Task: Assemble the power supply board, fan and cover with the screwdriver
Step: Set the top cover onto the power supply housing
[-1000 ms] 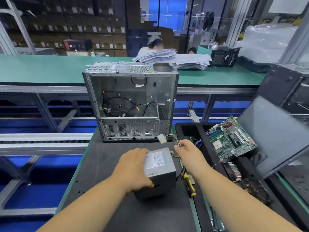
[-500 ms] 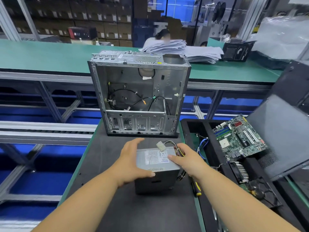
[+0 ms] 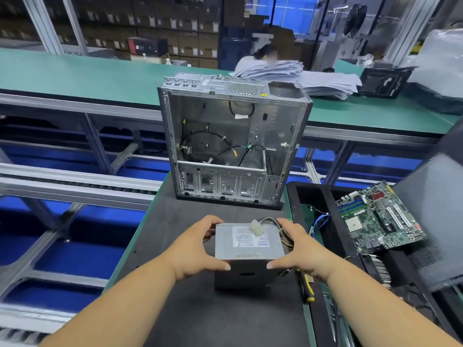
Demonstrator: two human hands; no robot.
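A grey power supply box (image 3: 248, 249) with a white label stands on the black mat (image 3: 190, 309). My left hand (image 3: 198, 249) grips its left side and my right hand (image 3: 298, 249) grips its right side, thumbs on the near top edge. Its cable bundle with a white connector (image 3: 256, 227) lies across the top, partly under my right hand. Behind it an open metal computer case (image 3: 233, 146) stands upright with loose black wires inside. A yellow and black screwdriver (image 3: 307, 286) lies on the mat just right of the box.
A black tray (image 3: 323, 196) at the right holds a green motherboard (image 3: 378, 219) and a dark cover panel (image 3: 438, 216). Behind the case runs a green bench (image 3: 87, 73) with paper stacks (image 3: 300, 76). Conveyor rails (image 3: 75, 179) lie to the left. A person sits beyond the bench.
My right hand has shifted from the box's top to its right side, so both hands now clasp it. The connector lies on the top. The camera has moved closer.
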